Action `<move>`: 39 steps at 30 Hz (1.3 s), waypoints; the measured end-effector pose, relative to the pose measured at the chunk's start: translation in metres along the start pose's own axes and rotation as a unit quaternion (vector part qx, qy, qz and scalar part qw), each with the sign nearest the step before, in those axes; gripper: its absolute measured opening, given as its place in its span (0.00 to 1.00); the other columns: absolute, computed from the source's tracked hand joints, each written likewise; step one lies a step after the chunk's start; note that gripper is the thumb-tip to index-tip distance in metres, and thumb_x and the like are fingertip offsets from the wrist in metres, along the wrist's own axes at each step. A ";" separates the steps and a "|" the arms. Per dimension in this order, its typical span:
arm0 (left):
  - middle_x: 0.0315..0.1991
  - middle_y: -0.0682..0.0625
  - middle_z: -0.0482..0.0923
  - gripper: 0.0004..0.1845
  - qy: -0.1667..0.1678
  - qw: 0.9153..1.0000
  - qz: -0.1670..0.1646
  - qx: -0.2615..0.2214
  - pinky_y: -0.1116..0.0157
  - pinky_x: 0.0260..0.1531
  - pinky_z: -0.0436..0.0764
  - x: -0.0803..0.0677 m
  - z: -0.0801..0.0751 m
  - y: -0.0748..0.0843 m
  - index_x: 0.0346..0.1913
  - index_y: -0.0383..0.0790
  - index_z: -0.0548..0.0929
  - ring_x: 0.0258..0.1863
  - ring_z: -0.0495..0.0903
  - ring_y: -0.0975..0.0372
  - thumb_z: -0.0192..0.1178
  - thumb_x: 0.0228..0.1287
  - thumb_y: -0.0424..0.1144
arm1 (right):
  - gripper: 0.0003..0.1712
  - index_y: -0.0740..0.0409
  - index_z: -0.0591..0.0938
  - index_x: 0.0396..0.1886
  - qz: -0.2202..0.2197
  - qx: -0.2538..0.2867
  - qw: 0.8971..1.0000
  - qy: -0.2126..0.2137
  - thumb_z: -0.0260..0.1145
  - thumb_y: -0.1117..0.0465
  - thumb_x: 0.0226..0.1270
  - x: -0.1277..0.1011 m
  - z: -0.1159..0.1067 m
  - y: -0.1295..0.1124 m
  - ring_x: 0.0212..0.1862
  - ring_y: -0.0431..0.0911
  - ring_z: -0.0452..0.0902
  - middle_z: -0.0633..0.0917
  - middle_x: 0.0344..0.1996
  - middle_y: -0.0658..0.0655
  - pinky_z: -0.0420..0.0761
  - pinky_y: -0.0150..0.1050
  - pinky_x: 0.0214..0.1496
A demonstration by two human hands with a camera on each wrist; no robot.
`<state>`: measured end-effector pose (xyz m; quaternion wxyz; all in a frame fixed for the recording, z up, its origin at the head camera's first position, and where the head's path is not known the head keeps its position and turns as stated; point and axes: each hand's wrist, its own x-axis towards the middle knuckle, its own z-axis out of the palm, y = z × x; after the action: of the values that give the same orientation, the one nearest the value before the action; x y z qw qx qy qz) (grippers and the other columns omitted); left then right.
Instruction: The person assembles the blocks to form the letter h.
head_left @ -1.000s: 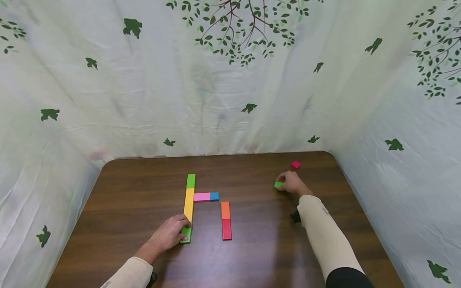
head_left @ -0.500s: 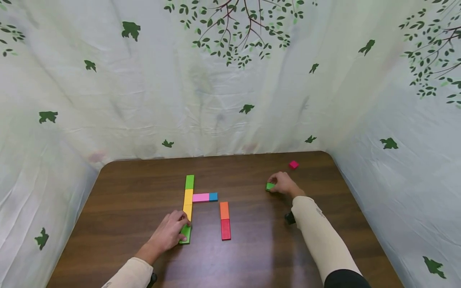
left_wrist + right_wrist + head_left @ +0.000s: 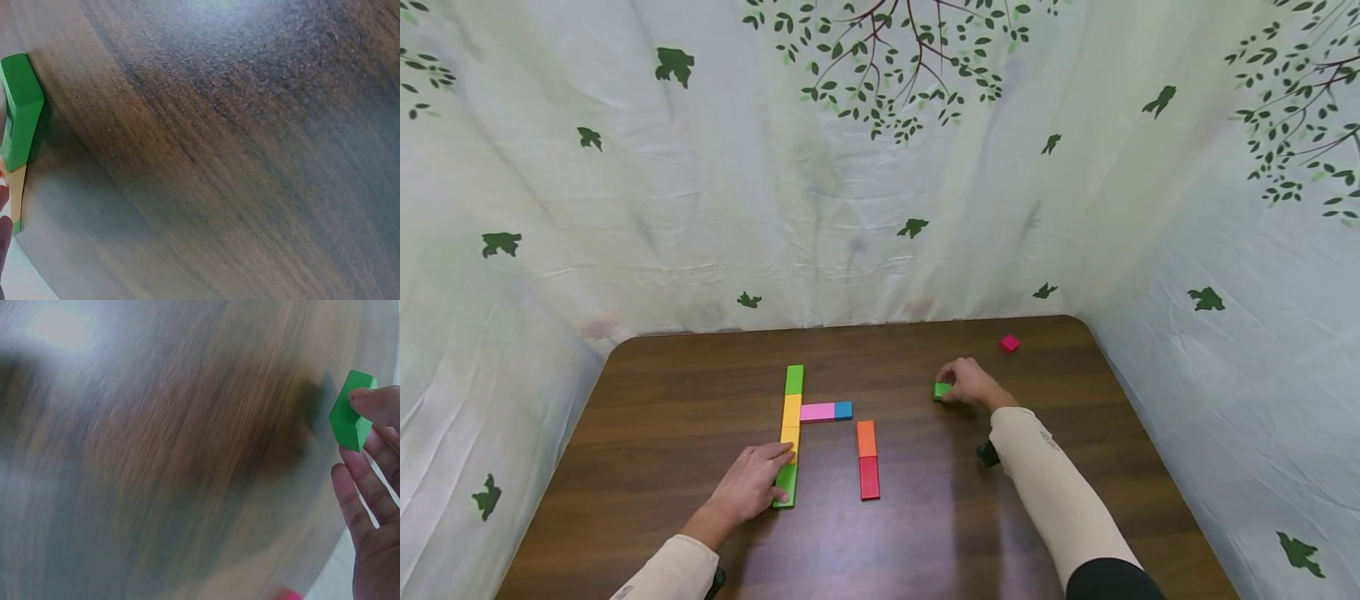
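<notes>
On the brown table [image 3: 647, 417] lies a column of blocks: green [image 3: 794, 379], two yellow [image 3: 792, 423] and a lower green block [image 3: 786, 485]. A pink block [image 3: 817, 411] and a blue block [image 3: 844, 409] branch off to its right. An orange block [image 3: 867, 438] and a red block [image 3: 869, 477] lie end to end nearby. My left hand [image 3: 752, 487] rests against the lower green block [image 3: 22, 112], fingers stretched toward the yellow one. My right hand [image 3: 972, 385] pinches a small green block [image 3: 942, 390] [image 3: 350, 419], held by the fingertips [image 3: 375, 403].
A small magenta block [image 3: 1010, 342] sits near the table's far right corner. Leaf-printed white cloth [image 3: 880, 208] walls in the table at the back and both sides. Bare wood lies between the orange-red pair and my right hand.
My right hand has carried the small green block leftward, away from the magenta block. My left hand stays at the lower green block, its fingers reaching a little further up.
</notes>
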<state>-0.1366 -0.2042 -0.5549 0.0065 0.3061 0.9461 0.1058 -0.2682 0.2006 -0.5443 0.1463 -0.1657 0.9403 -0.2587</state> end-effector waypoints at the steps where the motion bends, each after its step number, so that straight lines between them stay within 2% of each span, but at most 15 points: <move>1: 0.54 0.38 0.79 0.31 -0.001 1.000 0.002 0.002 0.49 0.51 0.73 0.000 0.000 0.000 0.49 0.28 0.82 0.54 0.77 0.47 0.77 0.40 0.41 | 0.16 0.64 0.85 0.41 0.000 -0.001 1.000 -0.003 0.74 0.68 0.49 0.002 0.001 -0.002 0.39 0.47 0.79 0.85 0.34 0.55 0.79 0.40 0.44; 18: 0.53 0.38 0.80 0.30 -0.017 1.000 0.003 0.004 0.49 0.50 0.75 0.001 -0.002 -0.002 0.49 0.27 0.82 0.52 0.79 0.47 0.77 0.42 0.40 | 0.14 0.61 0.86 0.39 -0.029 -0.022 0.999 -0.030 0.75 0.68 0.50 0.026 0.016 -0.047 0.38 0.44 0.78 0.85 0.34 0.53 0.78 0.36 0.42; 24: 0.52 0.38 0.80 0.29 -0.013 1.000 0.010 0.007 0.49 0.49 0.76 0.001 -0.002 -0.003 0.48 0.28 0.83 0.51 0.79 0.47 0.77 0.41 0.40 | 0.13 0.59 0.86 0.39 -0.025 -0.036 0.998 -0.042 0.74 0.68 0.51 0.030 0.018 -0.064 0.41 0.45 0.77 0.85 0.36 0.51 0.76 0.40 0.48; 30: 0.52 0.38 0.81 0.29 -0.012 1.000 0.013 0.007 0.49 0.48 0.76 0.001 -0.001 -0.003 0.47 0.29 0.84 0.50 0.80 0.48 0.78 0.40 0.41 | 0.14 0.59 0.86 0.39 -0.034 -0.043 0.997 -0.054 0.74 0.68 0.50 0.039 0.023 -0.079 0.39 0.44 0.77 0.85 0.35 0.52 0.77 0.35 0.41; 39: 0.53 0.38 0.80 0.29 -0.033 0.999 -0.001 0.005 0.48 0.51 0.75 0.003 -0.005 -0.001 0.49 0.29 0.83 0.52 0.79 0.48 0.77 0.42 0.41 | 0.14 0.56 0.86 0.40 -0.031 -0.069 0.995 -0.071 0.74 0.65 0.51 0.050 0.031 -0.099 0.40 0.44 0.75 0.84 0.37 0.50 0.76 0.35 0.42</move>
<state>-0.1397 -0.2040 -0.5505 0.0367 0.3083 0.9462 0.0909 -0.2784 0.0878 -0.5268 0.1927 -0.2226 0.9376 -0.1848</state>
